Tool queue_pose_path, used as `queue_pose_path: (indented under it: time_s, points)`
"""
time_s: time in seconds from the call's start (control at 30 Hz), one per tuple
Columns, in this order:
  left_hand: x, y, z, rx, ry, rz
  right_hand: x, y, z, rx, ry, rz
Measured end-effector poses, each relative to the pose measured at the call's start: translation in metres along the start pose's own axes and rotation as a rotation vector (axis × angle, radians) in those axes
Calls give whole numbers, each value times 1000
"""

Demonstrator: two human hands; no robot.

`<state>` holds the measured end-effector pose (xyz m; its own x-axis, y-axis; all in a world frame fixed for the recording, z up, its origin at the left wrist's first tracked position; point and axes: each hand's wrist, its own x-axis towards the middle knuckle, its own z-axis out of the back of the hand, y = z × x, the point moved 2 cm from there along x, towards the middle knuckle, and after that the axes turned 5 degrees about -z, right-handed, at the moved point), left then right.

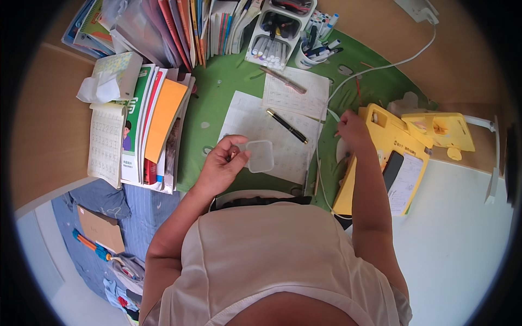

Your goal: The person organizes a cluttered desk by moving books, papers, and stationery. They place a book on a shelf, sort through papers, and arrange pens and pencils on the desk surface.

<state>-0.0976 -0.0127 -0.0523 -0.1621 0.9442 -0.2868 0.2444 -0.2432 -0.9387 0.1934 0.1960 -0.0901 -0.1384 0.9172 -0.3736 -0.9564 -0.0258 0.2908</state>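
Note:
My left hand [222,165] pinches a small clear plastic box or lid [261,156] at its left edge, between thumb and fingers. Something small shows inside the curled fingers, too hidden to name. Under the box lie written paper sheets [244,118] on a green desk mat [212,93]. A black pen with gold trim [287,126] rests across the sheets. My right hand [352,128] is low over the mat, left of a yellow case [401,138]. Its fingertips are close to a small white piece [333,115] beside the cable; whether they grip anything is unclear.
A white cable [381,67] curves across the mat. Stacked books [140,122] and a tissue box [118,73] stand left. Behind are upright books [200,32], a marker organizer [267,51] and a pen cup [308,59]. A black phone-like object [392,169] lies on the yellow case.

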Motion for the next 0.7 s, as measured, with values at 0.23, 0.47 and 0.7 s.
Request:
queue_pose_path:
  time_s: [0.23, 0.47, 0.7]
  points:
    - [0, 6, 4, 0, 21, -20, -83, 8, 42, 498, -80, 26]
    - [2, 8, 1, -26, 25, 19, -149, 112, 56, 543, 110, 582]
    - [3, 13, 6, -36, 23, -52, -144, 158, -1, 296, 126, 730]
